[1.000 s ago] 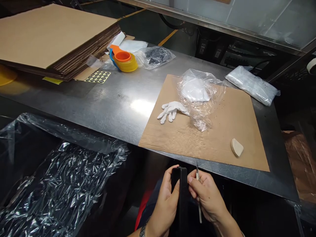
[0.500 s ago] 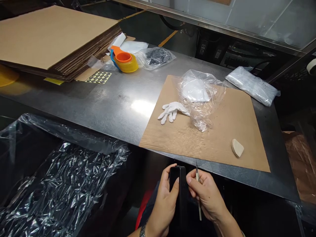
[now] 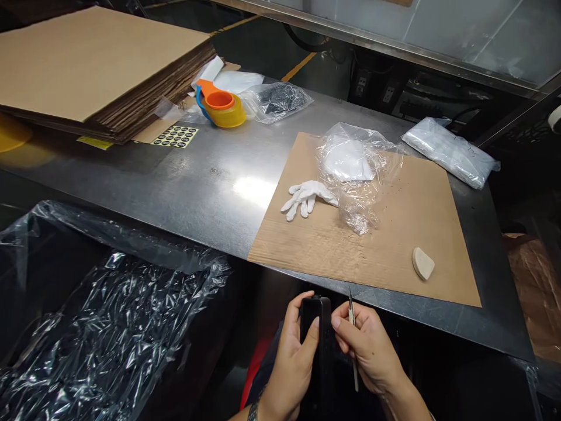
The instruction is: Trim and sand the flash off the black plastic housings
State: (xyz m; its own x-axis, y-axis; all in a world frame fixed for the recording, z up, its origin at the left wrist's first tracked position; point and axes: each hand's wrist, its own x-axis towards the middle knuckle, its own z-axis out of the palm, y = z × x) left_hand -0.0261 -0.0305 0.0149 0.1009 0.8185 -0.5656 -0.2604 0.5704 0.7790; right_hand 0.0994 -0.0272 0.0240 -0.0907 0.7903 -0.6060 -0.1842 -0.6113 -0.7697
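Observation:
Below the front edge of the steel table, my left hand [image 3: 291, 365] grips a long black flat part [image 3: 323, 351], thumb on its top end. My right hand [image 3: 372, 351] touches the part's right side with its fingertips and holds a thin metal tool [image 3: 352, 333] that points up. On the brown cardboard sheet [image 3: 394, 234] lie a white glove [image 3: 304, 196], a crumpled clear plastic bag [image 3: 355, 169] with something white inside, and a small beige block [image 3: 423, 263].
The steel table [image 3: 197, 181] carries a stack of cardboard sheets [image 3: 87, 64] at the back left, an orange tape dispenser with yellow tape [image 3: 221, 107], a sticker sheet [image 3: 174, 136] and bagged items [image 3: 451, 151]. A bin lined with crinkled clear plastic [image 3: 100, 327] stands at my left.
Both hands and the black part stay nearly still. The view has shifted slightly.

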